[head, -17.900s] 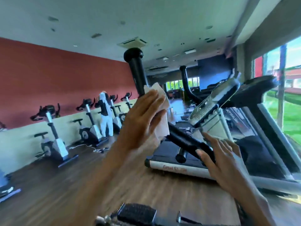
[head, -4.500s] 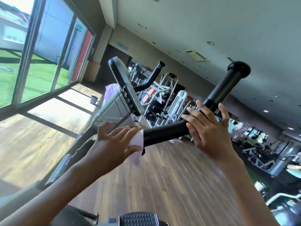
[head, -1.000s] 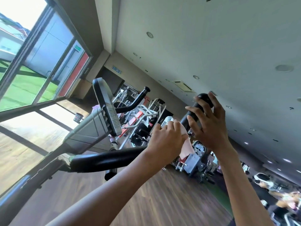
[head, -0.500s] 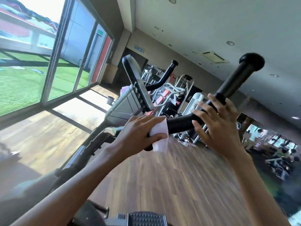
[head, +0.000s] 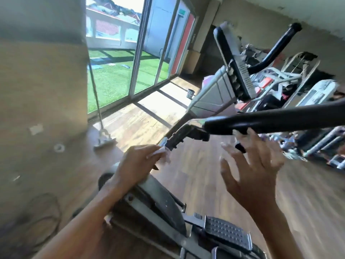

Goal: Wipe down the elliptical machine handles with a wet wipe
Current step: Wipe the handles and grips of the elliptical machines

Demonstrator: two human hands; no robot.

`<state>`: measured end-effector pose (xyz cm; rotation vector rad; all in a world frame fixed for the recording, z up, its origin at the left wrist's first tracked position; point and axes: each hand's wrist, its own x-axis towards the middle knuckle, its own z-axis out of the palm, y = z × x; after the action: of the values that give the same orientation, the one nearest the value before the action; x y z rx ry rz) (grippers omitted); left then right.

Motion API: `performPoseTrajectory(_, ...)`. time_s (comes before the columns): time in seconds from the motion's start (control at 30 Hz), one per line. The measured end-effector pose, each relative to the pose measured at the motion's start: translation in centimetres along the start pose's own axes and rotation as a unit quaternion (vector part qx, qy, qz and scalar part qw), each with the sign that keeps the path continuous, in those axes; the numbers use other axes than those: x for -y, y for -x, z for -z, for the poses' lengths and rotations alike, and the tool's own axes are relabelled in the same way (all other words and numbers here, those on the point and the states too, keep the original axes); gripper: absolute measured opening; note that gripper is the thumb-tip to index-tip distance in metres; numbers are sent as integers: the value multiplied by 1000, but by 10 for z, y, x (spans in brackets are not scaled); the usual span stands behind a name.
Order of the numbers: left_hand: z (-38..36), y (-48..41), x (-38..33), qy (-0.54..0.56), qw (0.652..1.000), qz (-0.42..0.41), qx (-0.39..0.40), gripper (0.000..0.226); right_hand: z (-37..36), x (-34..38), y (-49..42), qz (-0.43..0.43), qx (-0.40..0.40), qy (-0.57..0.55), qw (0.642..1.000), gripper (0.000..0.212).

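**Q:** How does the near handle (head: 270, 120) lie?

**A:** Its long axis runs almost level across the right half of the view, rising slightly to the right. The lower end points left toward a black bracket (head: 183, 136) on the machine's upright. The upper end is cut off by the right edge. The far handle (head: 276, 47) shows beyond the console (head: 233, 66), slanting up to the right and ending in a rounded knob.

**Q:** How do they look?

**A:** Both are matte black tubes. The near one carries pale glints along its top.

**Q:** And the wet wipe (head: 165, 155)?

**A:** It is white and crumpled, pinched in the curled fingers of the left hand (head: 136, 163), just below and left of the bracket. Only a small tuft shows past the fingertips. Whether it touches the bracket cannot be told.

**Q:** The right hand (head: 255, 171)?

**A:** It is empty, its back toward the camera, with fingers spread wide beneath the near handle. Blur smears the fingertips, so contact with the tube is uncertain.

**Q:** What else is obscured?

**A:** The left forearm covers part of the machine's body beside the studded foot pedal (head: 225, 231). The equipment beyond the handles is blurred above the wooden floor (head: 196, 180).
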<state>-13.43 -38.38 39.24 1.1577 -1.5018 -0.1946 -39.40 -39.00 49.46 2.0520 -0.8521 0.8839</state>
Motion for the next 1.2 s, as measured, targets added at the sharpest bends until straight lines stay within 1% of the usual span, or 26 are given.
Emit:
performPoseTrajectory(0.03, 13, 20, 11, -26, 998, 57, 10, 3, -16, 22, 10, -7, 35, -55, 998, 28)
performPoseTrajectory(0.07, 27, 42, 24, -42, 993, 111, 13, 5, -33, 45, 19, -19, 80, -118, 990, 28)
performPoseTrajectory(0.1, 40, 65, 36, -50, 985, 165, 21, 5, -49, 68, 29, -35, 129, -180, 975, 28)
performPoseTrajectory(0.13, 54, 88, 46, -57, 974, 217, 33, 4, -63, 92, 39, -55, 180, -237, 953, 28)
performPoseTrajectory(0.2, 83, 131, 63, -67, 951, 298, 43, 6, -88, 137, 58, -87, 280, -329, 898, 24)
performPoseTrajectory(0.3, 121, 189, 79, -63, 920, 388, 9, 15, -116, 197, 80, -84, 401, -412, 814, 16)
performPoseTrajectory(0.37, 140, 218, 85, -51, 900, 432, -2, 13, -126, 232, 86, -71, 450, -453, 766, 17)
performPoseTrajectory(0.4, 148, 230, 88, -40, 890, 454, -11, 11, -130, 247, 87, -68, 462, -467, 751, 17)
performPoseTrajectory(0.47, 159, 243, 93, -16, 872, 488, -35, 8, -137, 271, 84, -57, 476, -478, 736, 15)
performPoseTrajectory(0.57, 174, 249, 105, -21, 856, 512, -65, 10, -153, 296, 72, -37, 491, -471, 732, 20)
performPoseTrajectory(0.67, 186, 238, 125, -33, 852, 516, -81, 15, -180, 308, 54, -20, 499, -444, 744, 24)
performPoseTrajectory(0.77, 192, 211, 153, -23, 853, 514, -92, 16, -219, 312, 31, 17, 511, -407, 757, 30)
performPoseTrajectory(0.93, 194, 145, 227, -20, 859, 502, -100, 8, -309, 313, -12, 61, 535, -349, 767, 38)
performPoseTrajectory(1.0, 195, 110, 260, -24, 859, 503, -95, 7, -348, 310, -35, 66, 543, -321, 773, 40)
performPoseTrajectory(1.1, 194, 53, 302, -15, 861, 497, -106, 11, -397, 303, -71, 48, 542, -303, 783, 40)
performPoseTrajectory(1.2, 191, -8, 341, -4, 866, 492, -91, 9, -443, 294, -105, 25, 536, -287, 793, 41)
